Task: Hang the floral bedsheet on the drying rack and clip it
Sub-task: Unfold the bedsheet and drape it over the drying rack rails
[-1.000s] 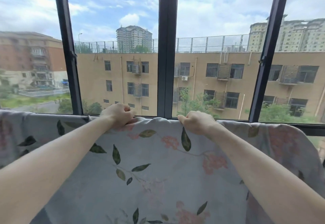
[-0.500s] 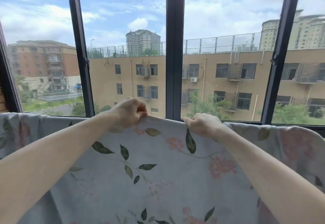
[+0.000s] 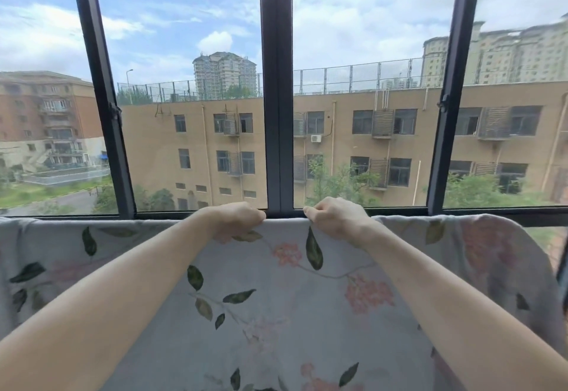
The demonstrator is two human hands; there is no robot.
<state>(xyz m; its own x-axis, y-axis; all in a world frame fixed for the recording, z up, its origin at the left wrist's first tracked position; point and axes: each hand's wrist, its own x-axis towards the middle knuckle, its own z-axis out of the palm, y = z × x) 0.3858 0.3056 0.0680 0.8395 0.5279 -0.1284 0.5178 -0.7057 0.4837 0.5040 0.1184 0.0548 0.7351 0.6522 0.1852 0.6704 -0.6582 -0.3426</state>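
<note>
The floral bedsheet (image 3: 276, 304) is pale grey with green leaves and pink flowers. It drapes across the whole lower half of the view, its top fold running level below the window sill. My left hand (image 3: 236, 217) pinches the top edge just left of the centre window post. My right hand (image 3: 335, 217) grips the same edge just right of the post. Both forearms reach out over the cloth. The drying rack is hidden under the sheet. No clip is in sight.
A dark window frame stands right behind the sheet, with a thick centre post (image 3: 276, 114) and slanted side bars (image 3: 101, 108) (image 3: 451, 108). Through the glass are a tan building, trees and sky. A dark object edge (image 3: 564, 292) shows at the far right.
Both hands have come closer together along the sheet's top edge and lifted it slightly. The view has tilted up, showing more sky.
</note>
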